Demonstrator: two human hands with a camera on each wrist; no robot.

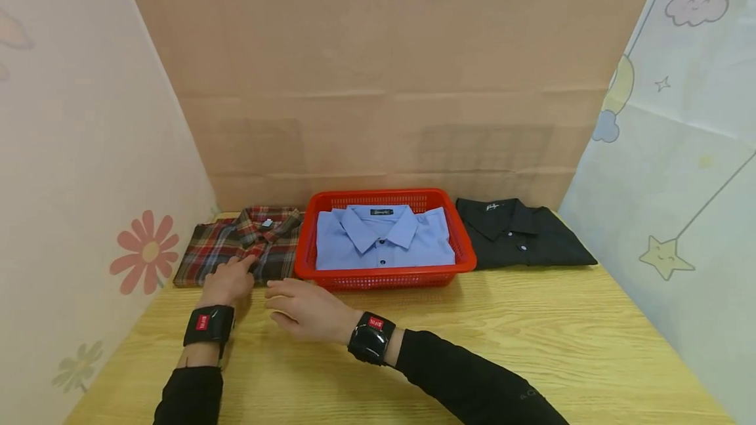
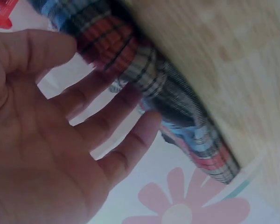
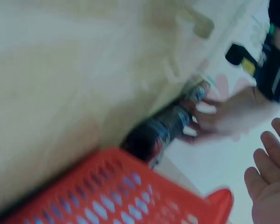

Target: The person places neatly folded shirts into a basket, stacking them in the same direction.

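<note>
A folded plaid shirt (image 1: 203,254) in red, brown and grey lies at the table's back left, collar up. Over its front edge reaches my left hand (image 1: 227,281), its fingers extended and touching the fabric. In the left wrist view those fingers of the left hand (image 2: 60,126) are spread against the side of the plaid shirt (image 2: 149,77). My right hand (image 1: 313,310) hovers in front of the red basket, fingers loosely extended and holding nothing. The right wrist view catches that right hand (image 3: 273,182) beside the basket (image 3: 126,200).
The red plastic basket (image 1: 384,274) stands at the back centre and holds a folded light blue shirt (image 1: 407,248). A folded black shirt (image 1: 543,244) lies to its right. Brown paper (image 1: 384,84) covers the wall behind; patterned walls flank the wooden table (image 1: 502,340).
</note>
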